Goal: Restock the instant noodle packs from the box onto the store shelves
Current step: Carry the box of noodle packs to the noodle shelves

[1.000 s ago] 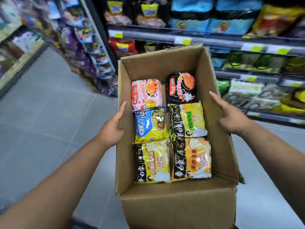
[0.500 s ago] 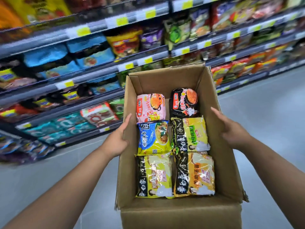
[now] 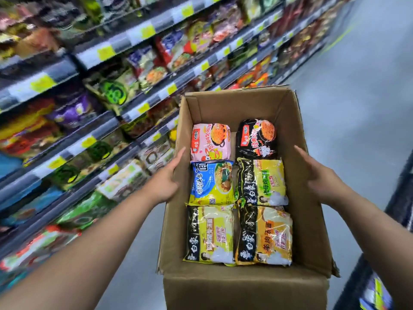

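While carried down a grocery aisle, seen from above: store shelves (image 3: 138, 90) running along the left, blurred but plainly crowded with packaged goods behind yellow price tags; grey floor (image 3: 357, 90) open to the right. Held out in front, an open cardboard box (image 3: 306, 198), long axis pointing away from the body, near flap folded down. Pressed flat against its outer walls, both hands spread wide, fingers straight: left hand (image 3: 165, 180) on the shelf-side wall, right hand (image 3: 321, 177) on the aisle-side wall, neither gripping any pack. Inside, six instant noodle packs laid flat in two columns of three, each pack's long axis parallel to the box's. From far to near on the left: pink pack (image 3: 211, 142), blue pack (image 3: 212, 182), yellow pack (image 3: 210, 233). On the right: black pack (image 3: 257, 137), yellow-green pack (image 3: 262, 181), orange pack (image 3: 264, 234). Lying between and just inboard of the hands, the middle row, blue nearest the left, yellow-green nearest the right. Likely needed first: setting the box down, since both hands are taken up supporting it. Shelves then a leftward reach, closer to the left hand. Restocking apparently not yet begun.
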